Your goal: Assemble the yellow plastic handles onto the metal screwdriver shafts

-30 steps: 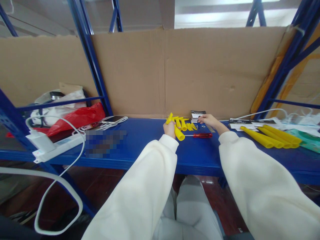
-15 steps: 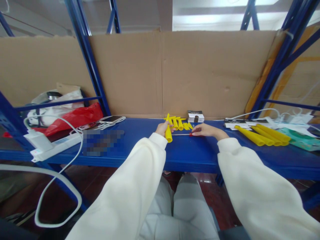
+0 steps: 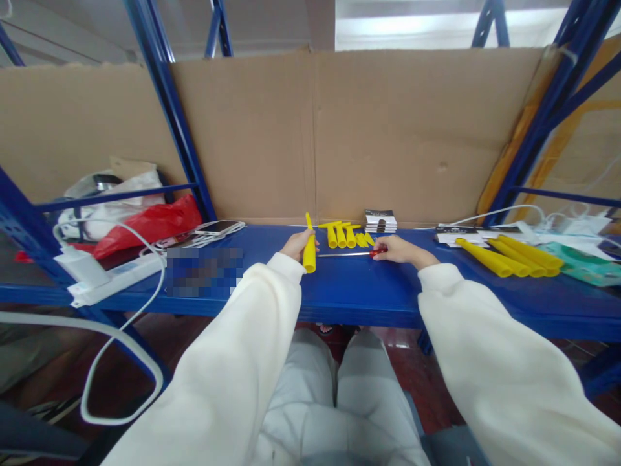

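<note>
My left hand (image 3: 293, 245) is closed around a yellow tapered tube (image 3: 309, 260), its wide end toward me and a thin piece sticking up at the top. Pinched in the fingers of my right hand (image 3: 396, 248) is the red handle of a screwdriver (image 3: 347, 254). Its long metal shaft points left, toward the yellow tube, low over the tabletop; I cannot tell whether it touches the tube. Just behind the shaft lie several T-shaped yellow pieces (image 3: 341, 237) in a row. Beside them are small yellow pieces (image 3: 362, 240).
A clipped stack of cards (image 3: 380, 221) stands at the back of the blue table (image 3: 359, 291), against cardboard (image 3: 388, 136). Larger yellow cones (image 3: 514, 260) and a green packet (image 3: 589, 263) lie right. At left are a phone (image 3: 219, 227), cables and a white power strip (image 3: 114, 279).
My left hand has moved left with the yellow tube, which now stands apart from the row. More of the screwdriver's handle and shaft shows at my right hand.
</note>
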A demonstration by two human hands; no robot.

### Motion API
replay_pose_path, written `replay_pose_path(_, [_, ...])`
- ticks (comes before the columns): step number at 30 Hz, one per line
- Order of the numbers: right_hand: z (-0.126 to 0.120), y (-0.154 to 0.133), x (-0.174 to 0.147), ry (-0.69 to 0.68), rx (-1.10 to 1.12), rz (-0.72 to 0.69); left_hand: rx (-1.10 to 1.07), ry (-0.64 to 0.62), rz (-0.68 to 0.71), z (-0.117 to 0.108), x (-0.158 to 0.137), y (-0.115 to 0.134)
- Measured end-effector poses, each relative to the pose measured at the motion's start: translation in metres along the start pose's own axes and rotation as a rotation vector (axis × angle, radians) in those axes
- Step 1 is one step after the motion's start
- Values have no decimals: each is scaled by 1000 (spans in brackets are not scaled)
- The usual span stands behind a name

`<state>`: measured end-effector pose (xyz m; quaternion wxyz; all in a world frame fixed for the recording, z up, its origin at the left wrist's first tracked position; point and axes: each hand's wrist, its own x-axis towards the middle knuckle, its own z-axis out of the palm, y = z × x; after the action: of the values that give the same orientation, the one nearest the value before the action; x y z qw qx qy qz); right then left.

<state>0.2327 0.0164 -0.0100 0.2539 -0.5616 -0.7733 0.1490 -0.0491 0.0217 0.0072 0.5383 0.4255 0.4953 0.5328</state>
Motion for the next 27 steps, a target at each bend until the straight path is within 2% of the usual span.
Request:
replay_pose_path(6, [-2, 1, 2, 133, -25, -3, 44, -11, 24, 1, 4, -4])
replay_pose_path(12, [-4, 2, 5, 258, -114, 63, 69, -37, 35, 3, 4, -6])
replay_pose_path(21, [-6, 2, 3, 296, -157, 88, 242, -107, 94, 1, 12, -12])
replay_pose_path(27, [-8, 3, 2, 288, -228, 93, 337, -122, 65, -1, 10, -10])
